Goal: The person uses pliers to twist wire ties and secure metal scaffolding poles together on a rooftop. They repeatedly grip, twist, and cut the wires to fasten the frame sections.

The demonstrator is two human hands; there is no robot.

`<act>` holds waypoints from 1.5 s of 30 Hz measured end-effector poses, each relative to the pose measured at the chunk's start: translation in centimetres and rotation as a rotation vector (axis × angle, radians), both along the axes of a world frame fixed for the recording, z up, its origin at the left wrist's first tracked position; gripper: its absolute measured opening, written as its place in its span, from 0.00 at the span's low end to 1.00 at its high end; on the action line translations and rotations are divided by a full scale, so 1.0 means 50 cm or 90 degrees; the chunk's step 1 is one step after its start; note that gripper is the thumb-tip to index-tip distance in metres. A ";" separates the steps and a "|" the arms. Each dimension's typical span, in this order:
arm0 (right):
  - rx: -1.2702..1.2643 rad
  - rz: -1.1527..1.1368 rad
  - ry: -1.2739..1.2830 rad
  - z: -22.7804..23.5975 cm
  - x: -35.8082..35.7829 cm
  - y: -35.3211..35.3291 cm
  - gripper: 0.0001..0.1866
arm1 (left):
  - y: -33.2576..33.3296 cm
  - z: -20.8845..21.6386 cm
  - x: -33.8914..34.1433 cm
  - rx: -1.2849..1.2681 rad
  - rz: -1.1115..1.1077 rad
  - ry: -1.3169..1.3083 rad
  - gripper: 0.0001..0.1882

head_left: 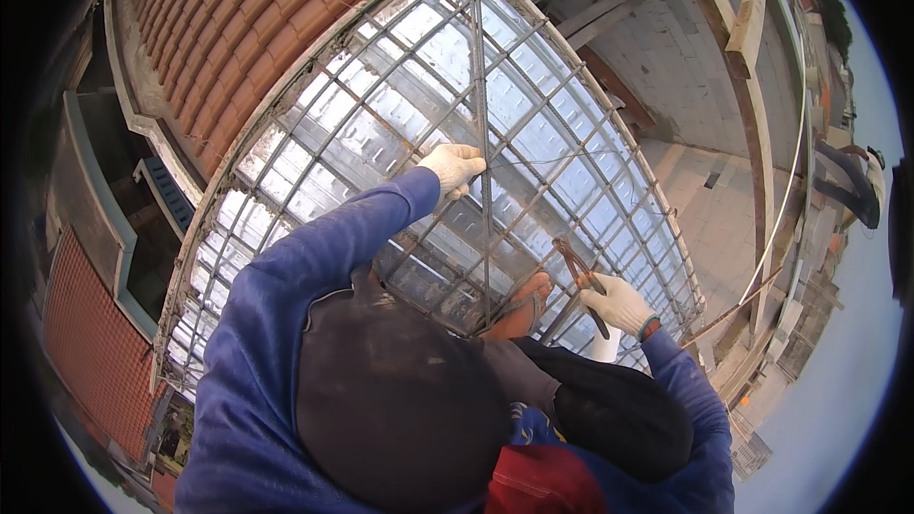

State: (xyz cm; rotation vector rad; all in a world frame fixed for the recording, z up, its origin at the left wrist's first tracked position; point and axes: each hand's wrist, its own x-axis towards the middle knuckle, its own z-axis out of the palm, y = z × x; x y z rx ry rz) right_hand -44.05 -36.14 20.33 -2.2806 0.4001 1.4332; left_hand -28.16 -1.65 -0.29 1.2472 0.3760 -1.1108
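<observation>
Gloves on the steel mesh (400, 133), rooftop high.
Left hand (454, 168) grips a far bar (481, 114), fingers wrapped; right hand (619, 305) clamps pincers (579, 278) nearby. Grid laid, no concrete yet.

Views: one only — head camera, so no second view shares any ground.
Position: worn above the person, looking steeply down over dark headwear and blue-sleeved shoulders that fill the lower middle.
Facing: down and ahead onto a rebar grid (400, 124) laid over a shiny deck, its far edge at the top.
Nearness: close — the gloved left hand (454, 168) and right hand (617, 304) sit mid-picture, at arm's reach.
Lens: fisheye; straight bars bow outward, black corners ring the picture.
Left edge: a tiled roof (228, 9) and the drop beside the grid.
Right edge: timber formwork (747, 9), another person far off.
</observation>
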 end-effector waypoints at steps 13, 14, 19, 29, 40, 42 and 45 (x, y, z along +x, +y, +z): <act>-0.154 0.432 -0.029 -0.011 0.327 0.248 0.35 | 0.006 0.013 -0.010 -0.005 0.044 -0.015 0.23; -0.152 0.436 -0.013 -0.025 0.337 0.243 0.35 | 0.004 0.006 -0.010 -0.031 0.047 -0.012 0.22; -0.121 0.425 0.027 -0.056 0.366 0.260 0.30 | 0.005 0.009 -0.016 -0.012 0.062 -0.027 0.21; -0.233 0.633 -0.104 -0.033 0.373 0.318 0.18 | 0.005 -0.011 -0.020 -0.027 0.055 -0.040 0.19; 0.079 0.037 0.158 -0.054 0.351 0.251 0.27 | -0.003 -0.018 -0.021 -0.017 0.038 -0.087 0.14; -0.082 0.372 -0.039 -0.040 0.354 0.276 0.28 | -0.003 -0.015 -0.021 -0.011 0.032 -0.091 0.14; -0.146 0.584 -0.303 -0.015 0.336 0.295 0.25 | -0.003 -0.017 -0.025 0.008 0.035 -0.096 0.15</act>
